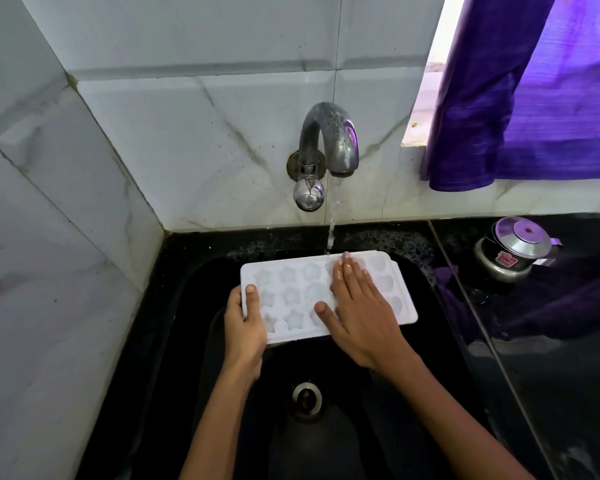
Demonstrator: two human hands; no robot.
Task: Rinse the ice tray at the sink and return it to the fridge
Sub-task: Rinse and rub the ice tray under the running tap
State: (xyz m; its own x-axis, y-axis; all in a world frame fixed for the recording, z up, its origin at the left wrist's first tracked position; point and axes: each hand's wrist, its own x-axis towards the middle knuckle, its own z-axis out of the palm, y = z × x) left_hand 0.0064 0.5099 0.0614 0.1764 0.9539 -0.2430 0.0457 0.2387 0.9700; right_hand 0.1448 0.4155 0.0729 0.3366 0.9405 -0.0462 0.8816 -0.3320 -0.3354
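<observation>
A white plastic ice tray (pixel 326 296) with star and flower shaped pockets is held level over a black sink (pixel 174 306), right under the tap (pixel 329 140). The left hand (pixel 245 327) grips the tray's left short edge, thumb on top and fingers curled beneath. The right hand (pixel 361 313) lies flat on the tray's right half, fingers straight and close together, thumb spread out to the side; its fingertips are wet and shiny where the water lands.

The tap is a curved metal spout, dull and spotted, with a round shiny knob (pixel 309 195) below its wall mount. A thin stream of water (pixel 333 220) falls from it onto the far edge of the tray, near the right fingertips. The sink basin is smooth and dark, with a round metal drain (pixel 305 398) at the bottom.

The walls are glossy pale tiles (pixel 84 168) with grey marble veining, meeting in a corner at the left. A purple curtain (pixel 534 98) hangs at the upper right beside a bright opening. On the glossy black counter (pixel 568 375) to the right stands a small metal pot with a lid (pixel 513 251), perhaps a small cooker, though the view there is dim.
</observation>
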